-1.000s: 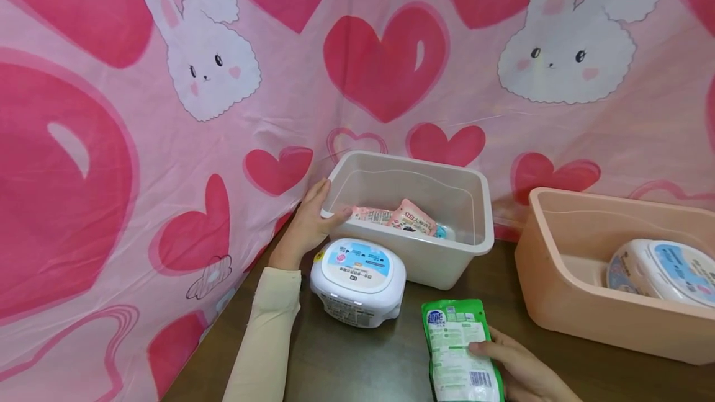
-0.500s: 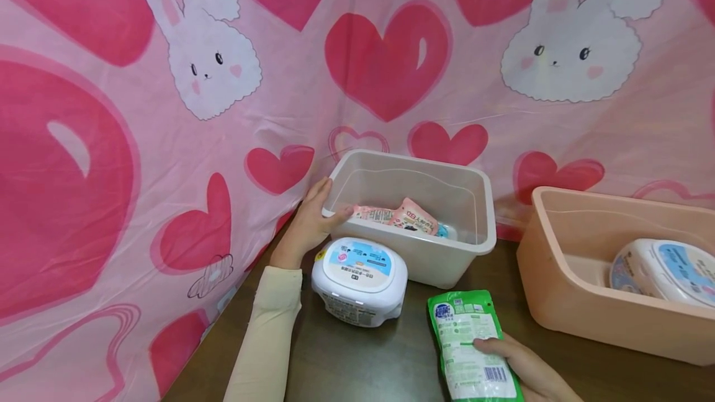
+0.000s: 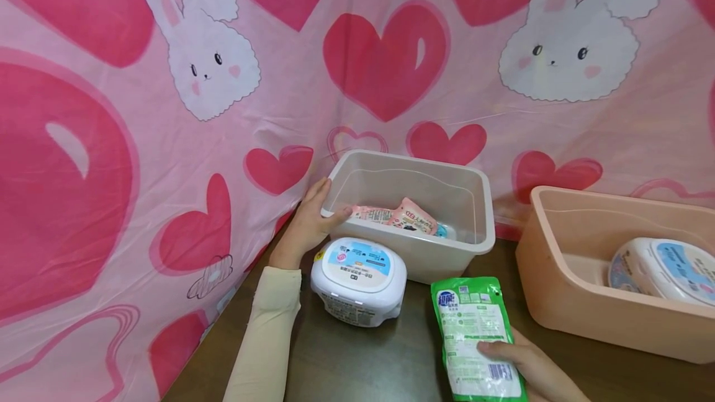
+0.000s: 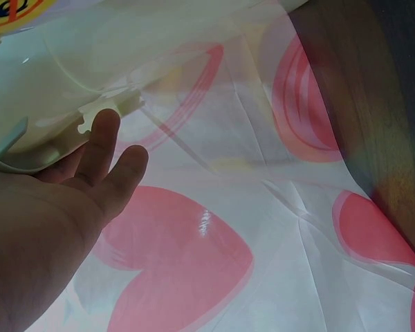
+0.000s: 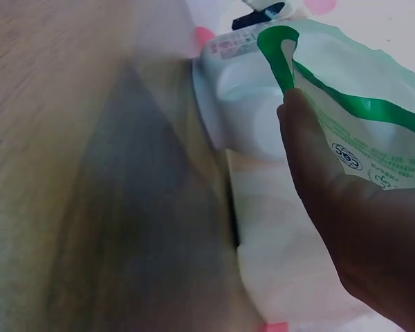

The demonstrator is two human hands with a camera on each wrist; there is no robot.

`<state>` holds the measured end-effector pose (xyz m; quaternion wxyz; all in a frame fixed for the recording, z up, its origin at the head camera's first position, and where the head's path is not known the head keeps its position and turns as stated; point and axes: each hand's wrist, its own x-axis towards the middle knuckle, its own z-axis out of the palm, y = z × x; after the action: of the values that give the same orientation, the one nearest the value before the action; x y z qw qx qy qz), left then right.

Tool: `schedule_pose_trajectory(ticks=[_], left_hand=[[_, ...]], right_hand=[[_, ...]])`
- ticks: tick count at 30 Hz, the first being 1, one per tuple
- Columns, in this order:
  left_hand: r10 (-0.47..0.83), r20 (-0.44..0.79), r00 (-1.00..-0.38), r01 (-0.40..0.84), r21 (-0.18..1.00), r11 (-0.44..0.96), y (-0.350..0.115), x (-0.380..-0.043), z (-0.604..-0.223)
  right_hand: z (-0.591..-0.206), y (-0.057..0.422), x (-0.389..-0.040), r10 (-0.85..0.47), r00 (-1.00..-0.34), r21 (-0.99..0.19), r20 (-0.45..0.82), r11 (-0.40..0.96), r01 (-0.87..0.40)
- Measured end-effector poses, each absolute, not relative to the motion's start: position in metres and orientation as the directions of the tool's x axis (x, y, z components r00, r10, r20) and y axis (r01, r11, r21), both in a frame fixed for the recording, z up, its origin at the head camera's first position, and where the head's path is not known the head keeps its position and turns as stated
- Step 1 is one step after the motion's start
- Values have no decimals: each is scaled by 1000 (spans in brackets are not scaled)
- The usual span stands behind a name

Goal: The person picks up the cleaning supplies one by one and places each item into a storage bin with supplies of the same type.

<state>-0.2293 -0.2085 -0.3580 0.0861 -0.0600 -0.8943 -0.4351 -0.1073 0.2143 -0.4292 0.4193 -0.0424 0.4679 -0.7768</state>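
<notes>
Head view: left hand (image 3: 304, 228) gripping gray bin (image 3: 430, 259) by corner, probably steadying it; right hand (image 3: 525, 360) gripping green pouch (image 3: 475, 324) by side edge, seemingly leaving top free.

Head view: high, forward-down; wrist views: close; head and right wrist share green-and-white pouch (image 3: 472, 327), apparently white lidded tub (image 3: 359, 281)

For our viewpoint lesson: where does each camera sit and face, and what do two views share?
Head: on the head, facing forward and down at the gray bin; left hand, right hand and sleeve show.
Left wrist: on that wrist, aimed at heart-patterned cloth; left hand shows.
Right wrist: on that wrist, aimed at the green pouch and white tub; right hand shows.
Head and right wrist share pouch, tub and right hand.
</notes>
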Motion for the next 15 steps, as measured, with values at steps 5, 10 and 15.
schedule_pose_trajectory(ticks=[5, 10, 15], left_hand=[[26, 202, -979, 176, 770, 613, -208, -229, -357], [25, 201, -979, 174, 770, 614, -208, -229, -358], [30, 206, -978, 181, 770, 612, -209, -228, -359]], right_hand=[[-421, 213, -104, -717, -641, -782, -273, -222, 582], [-411, 210, -103, -737, -634, -770, -234, -259, 584], [-403, 208, -103, -762, -631, -752, -149, -327, 573]])
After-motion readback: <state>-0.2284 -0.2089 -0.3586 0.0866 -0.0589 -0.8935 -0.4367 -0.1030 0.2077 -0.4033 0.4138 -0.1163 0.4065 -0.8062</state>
